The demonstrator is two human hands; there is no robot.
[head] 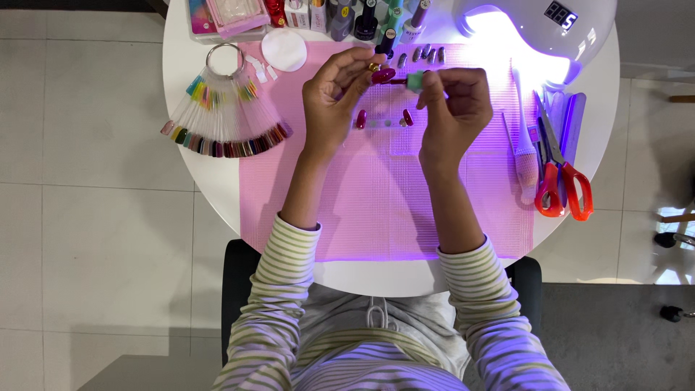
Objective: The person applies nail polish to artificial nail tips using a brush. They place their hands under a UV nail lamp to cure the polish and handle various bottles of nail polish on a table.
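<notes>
left hand (339, 90) pinching dark-red nail tip (383, 74) | right hand (455, 101) gripping green-capped brush (414, 81) | pink mat (376, 210) bare near surface edge

My left hand (334, 93) covers most of the little dark red nail tip (383, 74) I'm pinching, so only one end pokes out past my fingers. My right hand (452, 105) swallows the brush: all I can see is a green cap (415, 81) and a thin dark stem, way too small to make out bristles. Along the table's far edge, the row of polish bottles (365, 18) gets chopped off by the top of the frame, same with the pink box (235, 14). The lamp's (539, 29) glow washes out whatever lies under it.
</notes>
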